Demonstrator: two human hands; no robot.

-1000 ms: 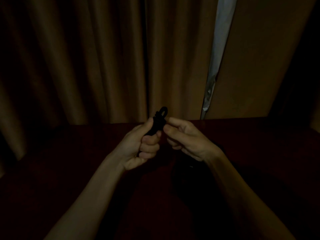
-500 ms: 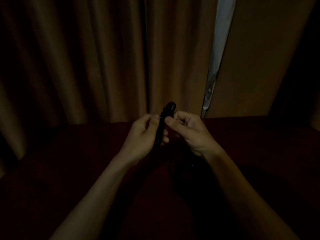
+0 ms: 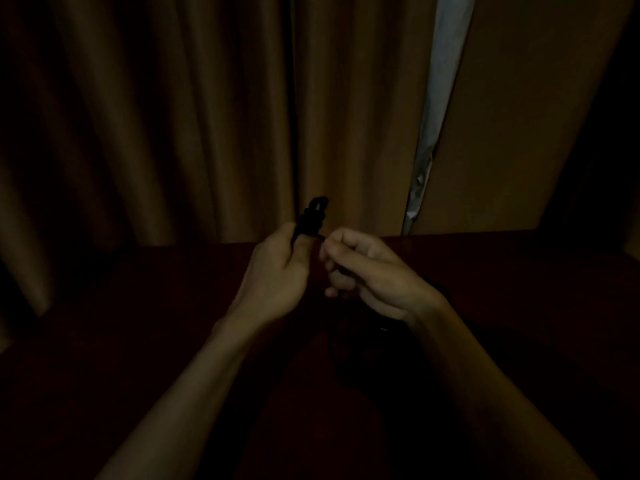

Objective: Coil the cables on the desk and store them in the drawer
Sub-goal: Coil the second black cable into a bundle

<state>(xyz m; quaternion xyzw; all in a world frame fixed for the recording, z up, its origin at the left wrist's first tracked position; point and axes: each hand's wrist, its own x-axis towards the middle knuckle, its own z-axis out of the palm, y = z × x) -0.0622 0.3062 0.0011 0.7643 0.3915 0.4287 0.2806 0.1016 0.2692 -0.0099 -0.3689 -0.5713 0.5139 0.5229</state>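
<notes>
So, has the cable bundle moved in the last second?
Yes, slightly up: the cable bundle in the left hand now stands higher above the back edge of the desk.

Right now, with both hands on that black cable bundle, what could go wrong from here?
1. The left hand grips the black cable bundle only at its lower part. The wraps above the thumb could spring loose if the right hand, which seems to pinch the tail, lets go.
2. The scene is very dim, so the tail could be tucked badly, or anything dark lying on the desk overlooked.
</notes>
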